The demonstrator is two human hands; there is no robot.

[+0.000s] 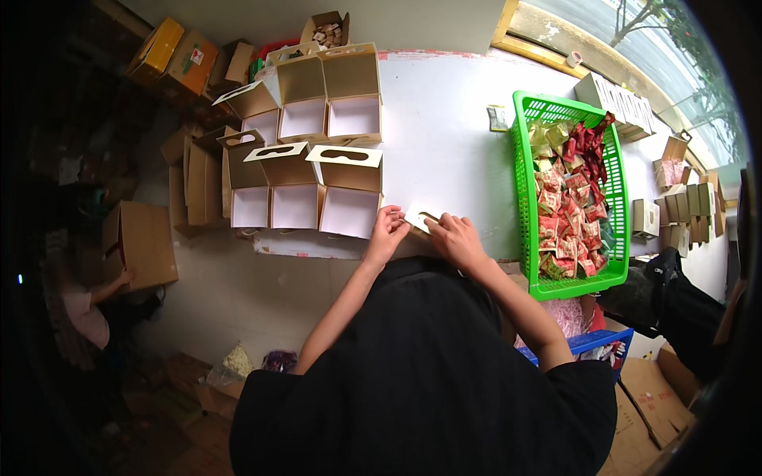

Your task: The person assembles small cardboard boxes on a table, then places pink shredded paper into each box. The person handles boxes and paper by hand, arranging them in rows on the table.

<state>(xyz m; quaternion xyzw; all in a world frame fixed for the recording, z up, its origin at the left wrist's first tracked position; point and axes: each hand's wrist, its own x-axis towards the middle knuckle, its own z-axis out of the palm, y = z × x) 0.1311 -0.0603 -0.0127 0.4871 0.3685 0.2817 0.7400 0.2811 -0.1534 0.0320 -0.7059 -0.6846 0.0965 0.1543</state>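
Observation:
Near the table's front edge, my right hand (456, 237) has its fingers at the cut-out handle of a white-topped cardboard box part (421, 215). My left hand (390, 231) is at the left side of the same piece, thumb and fingers bent; whether it grips the piece cannot be told. To the left, several open cardboard gift boxes (351, 211) with white insides and raised handle lids are set in two rows. On the right lies a green plastic basket (525, 196) holding small red, dark red and pale green wrapped packets (571, 220).
A small packet (496, 118) lies beside the basket on the white table (440, 119). Closed handle boxes (619, 107) line the window side. A blue crate (580, 342) is below right. A person (83, 309) touches a carton (149, 247) at far left; another person (667, 297) is at right.

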